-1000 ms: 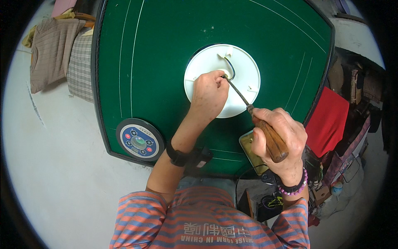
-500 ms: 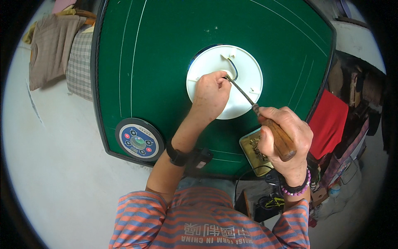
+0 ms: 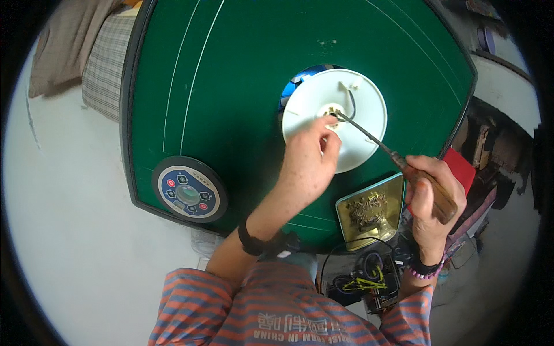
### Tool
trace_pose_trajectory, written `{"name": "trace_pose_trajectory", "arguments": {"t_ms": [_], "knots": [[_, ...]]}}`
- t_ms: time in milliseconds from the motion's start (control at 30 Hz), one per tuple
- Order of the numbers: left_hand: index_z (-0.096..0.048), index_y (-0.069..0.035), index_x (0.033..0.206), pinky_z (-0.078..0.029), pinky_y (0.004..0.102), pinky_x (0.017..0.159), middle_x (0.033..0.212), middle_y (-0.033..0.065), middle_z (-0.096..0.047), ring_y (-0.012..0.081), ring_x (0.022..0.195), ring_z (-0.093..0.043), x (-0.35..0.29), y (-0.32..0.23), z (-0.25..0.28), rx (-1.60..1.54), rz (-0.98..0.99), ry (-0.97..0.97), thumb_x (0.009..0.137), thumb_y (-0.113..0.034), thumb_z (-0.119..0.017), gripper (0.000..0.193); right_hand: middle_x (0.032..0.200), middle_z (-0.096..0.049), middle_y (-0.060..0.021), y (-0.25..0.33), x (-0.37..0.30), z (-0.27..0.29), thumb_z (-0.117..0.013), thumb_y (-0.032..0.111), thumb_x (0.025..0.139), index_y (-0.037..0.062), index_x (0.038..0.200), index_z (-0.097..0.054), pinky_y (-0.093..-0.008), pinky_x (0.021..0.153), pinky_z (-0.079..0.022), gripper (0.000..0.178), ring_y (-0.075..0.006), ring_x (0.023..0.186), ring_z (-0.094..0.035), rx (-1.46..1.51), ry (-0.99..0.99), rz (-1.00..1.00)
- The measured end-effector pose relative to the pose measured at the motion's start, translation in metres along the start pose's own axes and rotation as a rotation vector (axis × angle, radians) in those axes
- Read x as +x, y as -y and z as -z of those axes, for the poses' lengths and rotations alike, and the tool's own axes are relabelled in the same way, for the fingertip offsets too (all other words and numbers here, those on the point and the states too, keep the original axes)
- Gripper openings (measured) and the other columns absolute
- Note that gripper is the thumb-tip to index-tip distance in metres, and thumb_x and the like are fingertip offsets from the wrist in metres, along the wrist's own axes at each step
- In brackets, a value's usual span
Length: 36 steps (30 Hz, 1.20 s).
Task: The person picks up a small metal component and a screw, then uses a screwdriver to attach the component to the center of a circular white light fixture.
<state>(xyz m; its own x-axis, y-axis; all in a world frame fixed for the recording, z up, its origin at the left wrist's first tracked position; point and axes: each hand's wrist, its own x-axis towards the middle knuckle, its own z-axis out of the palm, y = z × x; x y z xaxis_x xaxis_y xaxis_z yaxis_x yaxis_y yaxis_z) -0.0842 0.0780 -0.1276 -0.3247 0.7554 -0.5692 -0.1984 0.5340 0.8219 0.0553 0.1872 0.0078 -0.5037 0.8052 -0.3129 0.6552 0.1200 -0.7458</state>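
A white round cover (image 3: 360,141) lies on the green table, a short dark wire (image 3: 352,102) running across its upper part. My right hand (image 3: 433,196) is wrapped round the wooden handle of a long screwdriver (image 3: 369,136). The screwdriver slants up and left, its tip at the brass-coloured metal piece (image 3: 331,111) in the cover's middle. My left hand (image 3: 311,153) is over the cover's lower left, fingers curled and fingertips at the middle beside the screwdriver tip. Whatever is between those fingertips is too small or hidden to name.
A metal tin (image 3: 398,199) of small screws stands near the table's right front edge. At the front left corner sits a round control panel (image 3: 214,199) with buttons. Blue shows in the opening (image 3: 291,86) beside the cover. Cables and tools (image 3: 369,279) are below the table edge.
The view has shifted. My left fingers have drawn back a little, uncovering the metal piece at the cover's middle. The screwdriver stays in my right hand, its tip still at the middle.
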Motion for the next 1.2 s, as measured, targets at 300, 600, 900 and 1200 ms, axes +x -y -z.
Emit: {"name": "trace_pose_trajectory", "arguments": {"t_ms": [300, 600, 900, 1200], "knots": [[-0.061, 0.005, 0.113, -0.051, 0.0245, 0.054, 0.086, 0.0076, -0.067, 0.0104, 0.065, -0.062, -0.016, 0.001, -0.026, -0.504, 0.143, 0.325, 0.1, -0.012, -0.05, 0.024, 0.069, -0.058, -0.0093, -0.009, -0.015, -0.004, -0.057, 0.049, 0.093, -0.0069, 0.1, -0.062, -0.0256, 0.049, -0.04, 0.056, -0.0135, 0.054, -0.053, -0.127, -0.054, 0.043], [-0.058, 0.003, 0.12, -0.049, 0.0211, 0.05, 0.105, 0.0093, -0.058, 0.0112, 0.078, -0.06, 0.002, 0.014, -0.039, -1.323, 0.308, 0.476, 0.104, -0.029, -0.047, 0.037, 0.07, -0.059, -0.0112, -0.006, -0.017, 0.001, -0.06, 0.043, 0.092, -0.0038, 0.097, -0.063, -0.0289, 0.051, -0.042, 0.047, -0.0187, 0.055, -0.056, -0.324, 0.077, 0.197], [-0.059, 0.001, 0.104, -0.048, 0.0219, 0.052, 0.094, 0.007, -0.059, 0.0096, 0.074, -0.06, 0.008, 0.019, -0.041, -1.495, 0.366, 0.511, 0.105, -0.033, -0.044, 0.038, 0.071, -0.061, -0.0127, -0.006, -0.016, 0.005, -0.059, 0.041, 0.091, -0.0038, 0.097, -0.063, -0.0301, 0.05, -0.042, 0.045, -0.02, 0.054, -0.056, -0.349, 0.114, 0.27], [-0.06, 0.002, 0.097, -0.048, 0.0222, 0.051, 0.085, 0.0056, -0.059, 0.0094, 0.069, -0.059, 0.01, 0.012, -0.039, -1.342, 0.368, 0.449, 0.106, -0.03, -0.041, 0.038, 0.084, -0.058, -0.0131, -0.019, -0.032, 0.001, -0.056, 0.049, 0.095, -0.0048, 0.103, -0.06, -0.0264, 0.051, -0.045, 0.055, -0.0163, 0.056, -0.055, -0.182, -0.056, 0.107]]}}
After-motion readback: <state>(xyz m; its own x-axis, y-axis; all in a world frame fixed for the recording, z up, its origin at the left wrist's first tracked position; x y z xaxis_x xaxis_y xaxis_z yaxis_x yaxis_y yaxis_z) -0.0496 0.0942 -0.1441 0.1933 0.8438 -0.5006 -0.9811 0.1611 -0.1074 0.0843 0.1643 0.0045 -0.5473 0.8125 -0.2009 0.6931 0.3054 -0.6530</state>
